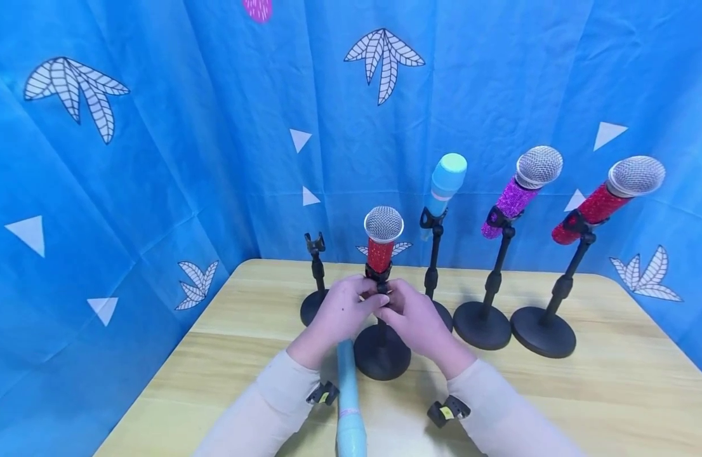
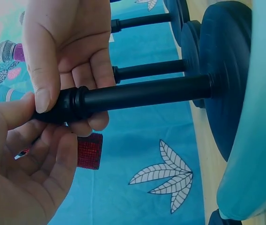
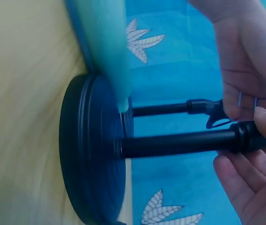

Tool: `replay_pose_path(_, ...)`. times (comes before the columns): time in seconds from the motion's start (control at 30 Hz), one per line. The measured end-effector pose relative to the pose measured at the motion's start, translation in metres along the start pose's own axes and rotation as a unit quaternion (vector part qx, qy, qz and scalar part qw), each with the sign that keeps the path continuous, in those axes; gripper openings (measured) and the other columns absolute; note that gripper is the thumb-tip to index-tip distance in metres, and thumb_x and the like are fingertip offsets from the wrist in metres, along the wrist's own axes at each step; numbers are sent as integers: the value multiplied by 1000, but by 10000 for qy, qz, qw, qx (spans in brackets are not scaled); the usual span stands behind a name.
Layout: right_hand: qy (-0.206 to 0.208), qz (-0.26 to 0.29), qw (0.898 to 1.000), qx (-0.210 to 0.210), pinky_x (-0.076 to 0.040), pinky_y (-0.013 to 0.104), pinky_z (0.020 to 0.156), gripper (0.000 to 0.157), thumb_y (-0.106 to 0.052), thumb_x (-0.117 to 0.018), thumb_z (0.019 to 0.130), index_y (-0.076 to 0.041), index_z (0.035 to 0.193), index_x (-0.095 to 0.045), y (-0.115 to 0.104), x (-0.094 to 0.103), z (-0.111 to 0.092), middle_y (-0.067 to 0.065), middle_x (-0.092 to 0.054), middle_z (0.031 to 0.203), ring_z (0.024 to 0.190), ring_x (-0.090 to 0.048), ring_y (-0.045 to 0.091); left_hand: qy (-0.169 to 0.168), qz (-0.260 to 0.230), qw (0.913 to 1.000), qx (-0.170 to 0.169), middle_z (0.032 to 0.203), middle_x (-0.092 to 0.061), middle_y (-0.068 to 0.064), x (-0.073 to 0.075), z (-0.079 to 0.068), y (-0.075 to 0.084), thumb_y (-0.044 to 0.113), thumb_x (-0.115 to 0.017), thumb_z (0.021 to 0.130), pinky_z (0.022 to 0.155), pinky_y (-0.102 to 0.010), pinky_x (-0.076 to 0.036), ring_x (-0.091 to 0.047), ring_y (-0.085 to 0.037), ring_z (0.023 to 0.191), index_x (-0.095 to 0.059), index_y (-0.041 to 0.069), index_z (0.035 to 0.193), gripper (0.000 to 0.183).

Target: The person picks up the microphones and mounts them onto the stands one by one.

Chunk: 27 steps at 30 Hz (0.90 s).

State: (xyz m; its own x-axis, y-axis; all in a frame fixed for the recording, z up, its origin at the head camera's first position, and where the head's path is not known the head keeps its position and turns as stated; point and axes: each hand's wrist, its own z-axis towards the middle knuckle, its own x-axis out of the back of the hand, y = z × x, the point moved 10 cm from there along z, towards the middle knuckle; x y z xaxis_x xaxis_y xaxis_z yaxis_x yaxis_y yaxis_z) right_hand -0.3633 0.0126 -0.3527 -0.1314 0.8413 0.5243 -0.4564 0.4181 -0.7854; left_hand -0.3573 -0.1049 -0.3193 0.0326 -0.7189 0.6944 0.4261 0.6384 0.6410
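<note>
A red glittery microphone point(image 1: 379, 254) with a silver mesh head sits tilted in the clip of a black desk stand point(image 1: 382, 355). Both hands surround the stand's upper joint just below the clip. My left hand point(image 1: 345, 308) pinches the joint from the left with thumb and fingers. From the right, my right hand point(image 1: 416, 320) grips the same joint, thumbs close together. The left wrist view shows the black pole point(image 2: 147, 93) running from the fingers to the round base. A light blue microphone point(image 1: 349, 400) lies on the table near the left forearm.
Behind on the left stands a black stand point(image 1: 317, 273) with an unfilled clip. To the right, stands hold a light blue microphone point(image 1: 447, 181), a purple microphone point(image 1: 516, 200) and another red microphone point(image 1: 602, 206). A blue patterned curtain point(image 1: 248, 127) hangs behind the wooden table point(image 1: 202, 374).
</note>
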Motion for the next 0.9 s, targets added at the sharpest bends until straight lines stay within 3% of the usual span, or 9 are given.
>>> replay_pose_path(0.27, -26, -82, 9999, -101, -54, 49, 91, 43, -21, -77, 92, -14, 130, -57, 0, 2, 1, -3, -74, 101, 92, -71, 12, 369, -113, 9989, -271, 79, -58, 4, 12, 4, 11, 25, -69, 98, 55, -32, -42, -52, -17, 67, -71, 21, 92, 7)
replay_pose_path(0.6, -57, -424, 9990, 159, -55, 42, 82, 43, -22, -76, 93, -14, 132, -61, -4, 0, 1, -11, -72, 90, 82, -68, 6, 349, -45, 9990, -268, 93, -65, 6, 22, 11, 19, 24, -70, 98, 63, -35, -48, -57, -17, 79, -73, 17, 96, 7)
replay_pose_path(0.77, -59, -676, 9969, 390, -51, 35, 66, 18, -21, -76, 93, -18, 109, -68, -7, 0, 0, -12, -67, 80, 71, -60, 8, 393, -151, 9987, -301, 94, -64, 6, 26, 15, 25, 23, -70, 98, 67, -35, -52, -60, -14, 81, -71, 17, 92, 8)
replay_pose_path(0.83, -62, -746, 9962, 453, -50, 34, 63, 10, -21, -76, 93, -21, 98, -67, -7, 0, 0, -13, -67, 81, 70, -59, 9, 448, -236, 9983, -304, 92, -64, 6, 28, 16, 28, 22, -70, 98, 66, -35, -52, -61, -13, 79, -70, 17, 90, 9)
replay_pose_path(0.9, -63, -763, 9958, 499, -52, 33, 67, 9, -22, -76, 93, -22, 97, -68, -8, 1, 0, -14, -68, 85, 74, -62, 7, 531, -315, 9976, -302, 91, -64, 5, 30, 17, 30, 21, -70, 98, 65, -35, -52, -61, -14, 77, -70, 17, 90, 9)
